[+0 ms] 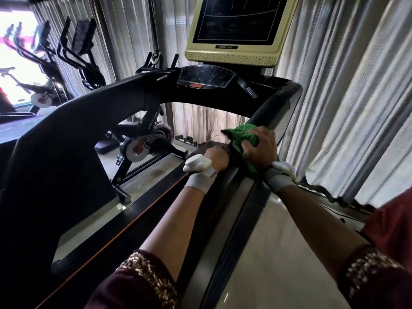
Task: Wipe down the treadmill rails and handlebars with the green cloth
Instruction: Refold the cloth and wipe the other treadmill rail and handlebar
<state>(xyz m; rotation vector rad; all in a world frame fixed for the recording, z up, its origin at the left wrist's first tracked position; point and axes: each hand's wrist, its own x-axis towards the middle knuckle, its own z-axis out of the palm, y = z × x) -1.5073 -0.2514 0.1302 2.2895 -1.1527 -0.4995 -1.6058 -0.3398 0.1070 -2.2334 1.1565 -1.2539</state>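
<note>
My right hand (pixel 259 146) grips the bunched green cloth (pixel 242 136) and holds it against the black right handrail (pixel 270 112) of the treadmill, about midway along it. Just left of the cloth, my left hand (pixel 217 158) curls over the inner side of the same rail; its fingers are hidden behind the rail. The rail runs up to the console (pixel 206 78). The left handrail (pixel 107 101) stretches across the left of the view, away from both hands.
A cream-framed screen (pixel 234 27) stands above the console. An exercise bike (pixel 142 139) and other gym machines (pixel 73 54) stand to the left. Pleated curtains (pixel 347 90) hang close behind and to the right of the treadmill. The pale floor (pixel 278 253) lies below on the right.
</note>
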